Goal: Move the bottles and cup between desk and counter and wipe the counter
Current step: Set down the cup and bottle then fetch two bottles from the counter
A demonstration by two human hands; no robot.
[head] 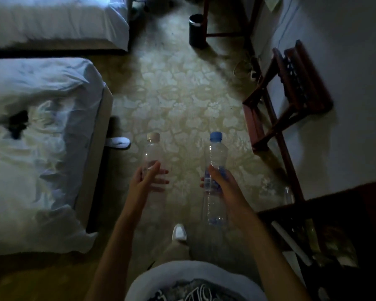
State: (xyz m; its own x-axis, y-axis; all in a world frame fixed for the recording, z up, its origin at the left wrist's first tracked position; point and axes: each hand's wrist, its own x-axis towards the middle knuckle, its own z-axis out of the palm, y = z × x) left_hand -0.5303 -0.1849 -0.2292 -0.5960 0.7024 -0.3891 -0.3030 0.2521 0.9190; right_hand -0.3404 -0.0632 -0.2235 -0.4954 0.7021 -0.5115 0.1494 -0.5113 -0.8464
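Observation:
I stand on a patterned carpet with a bottle in each hand. My left hand (147,180) grips the lower part of a clear plastic bottle with a pale cap (151,152), held upright. My right hand (220,181) grips a taller clear bottle with a blue cap (216,153) around its blue label. Both bottles look nearly empty. Another clear bottle (288,195) stands at the edge of a dark wooden surface (326,213) at the lower right. No cup or cloth is visible.
Two beds with white sheets (41,131) fill the left side. A dark wooden chair (291,98) stands against the right wall. A black bin (197,29) sits beside table legs at the top. A white slipper (118,142) lies by the bed.

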